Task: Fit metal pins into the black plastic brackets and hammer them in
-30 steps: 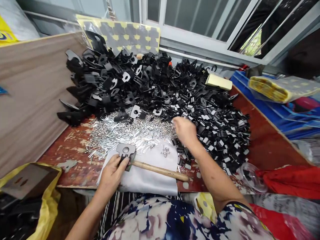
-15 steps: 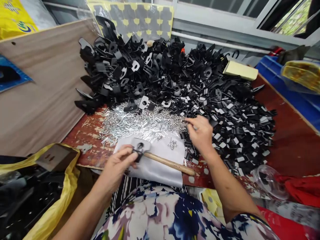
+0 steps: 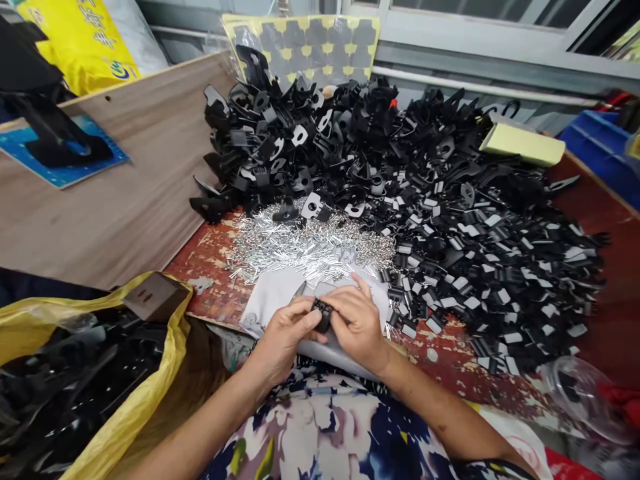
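Note:
Both hands meet over the grey sheet (image 3: 265, 293) at the near edge of the worktable. Between the fingertips of my left hand (image 3: 290, 327) is a small black plastic part (image 3: 323, 315), pinched by thumb and fingers. My right hand (image 3: 357, 323) grips the same part from the other side, with one finger raised. Its details are partly covered by the fingers. Just beyond the hands lies a heap of shiny metal pins (image 3: 310, 250). Small black clip pieces (image 3: 460, 283) with pale faces are piled to the right.
Larger black plastic pieces (image 3: 310, 143) are heaped at the back. A wooden board (image 3: 145, 160) walls the left side, above a yellow sack (image 3: 155, 373) of black parts. A pale yellow box (image 3: 523, 143), a blue crate (image 3: 595, 150) and a clear plastic tub (image 3: 580, 393) stand at right.
My right hand has come from the pin heap's right edge to my left hand, and both now hold a black part. The wooden-handled tool on the sheet is now hidden. The view has shifted left.

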A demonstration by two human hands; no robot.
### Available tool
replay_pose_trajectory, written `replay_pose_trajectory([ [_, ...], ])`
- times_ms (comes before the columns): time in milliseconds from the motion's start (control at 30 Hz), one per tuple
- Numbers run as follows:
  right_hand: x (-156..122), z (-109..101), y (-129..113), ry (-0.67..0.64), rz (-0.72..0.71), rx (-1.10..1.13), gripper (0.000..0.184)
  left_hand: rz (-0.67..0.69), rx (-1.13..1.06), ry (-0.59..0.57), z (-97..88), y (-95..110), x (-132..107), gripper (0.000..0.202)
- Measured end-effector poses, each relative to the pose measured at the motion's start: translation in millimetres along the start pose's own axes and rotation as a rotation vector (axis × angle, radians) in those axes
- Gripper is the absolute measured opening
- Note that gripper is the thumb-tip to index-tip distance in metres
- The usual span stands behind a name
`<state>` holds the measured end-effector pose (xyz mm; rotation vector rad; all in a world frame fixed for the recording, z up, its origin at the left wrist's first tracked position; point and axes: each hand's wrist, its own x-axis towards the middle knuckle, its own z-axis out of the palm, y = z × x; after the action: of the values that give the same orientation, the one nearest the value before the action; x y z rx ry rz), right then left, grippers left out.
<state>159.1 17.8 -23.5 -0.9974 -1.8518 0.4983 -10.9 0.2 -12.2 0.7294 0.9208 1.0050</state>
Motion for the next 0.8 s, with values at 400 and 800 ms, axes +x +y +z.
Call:
replay_pose_trajectory([
  [400, 54, -34, 51, -0.272, 0.320, -0.241, 0.023, 0.085, 0.229, 0.090, -27.3, 3, 6, 0.021],
  [800, 54, -42, 33, -0.596, 0.295, -0.122, 0.017, 0.501, 1.060, 0.051, -29.8, 15, 6, 0.014],
])
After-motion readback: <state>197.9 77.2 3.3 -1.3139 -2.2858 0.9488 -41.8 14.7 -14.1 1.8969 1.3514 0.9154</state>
